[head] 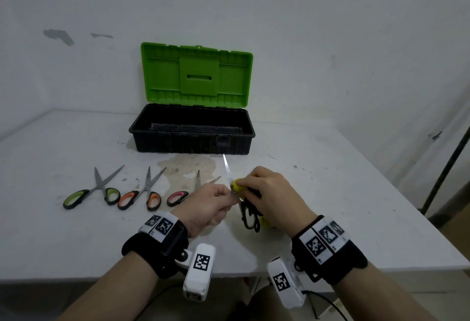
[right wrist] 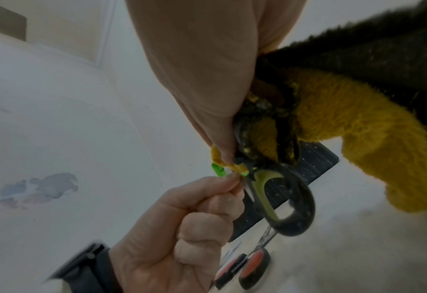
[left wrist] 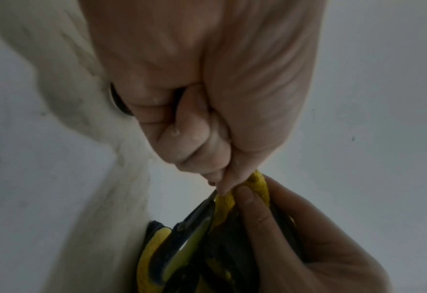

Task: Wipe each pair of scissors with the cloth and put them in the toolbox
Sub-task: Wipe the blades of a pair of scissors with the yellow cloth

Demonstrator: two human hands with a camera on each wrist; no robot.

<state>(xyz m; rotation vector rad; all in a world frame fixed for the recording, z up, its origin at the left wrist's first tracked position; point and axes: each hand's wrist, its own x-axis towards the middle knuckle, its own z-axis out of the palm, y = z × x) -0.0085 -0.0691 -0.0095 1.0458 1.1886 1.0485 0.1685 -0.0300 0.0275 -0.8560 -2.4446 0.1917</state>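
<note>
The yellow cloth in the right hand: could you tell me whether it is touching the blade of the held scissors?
Touching. The head view shows the yellow cloth pressed by the right hand against the scissors blade, with no gap.

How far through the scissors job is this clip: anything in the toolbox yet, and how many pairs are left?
Done: nothing visible; the open toolbox shows no scissors, though its floor is partly hidden. In hand: the left hand pinches the yellow-handled scissors while the right hand works the yellow cloth on its blade. Left: the green-handled scissors, orange-handled scissors and pink-handled scissors lie on the table.
</note>
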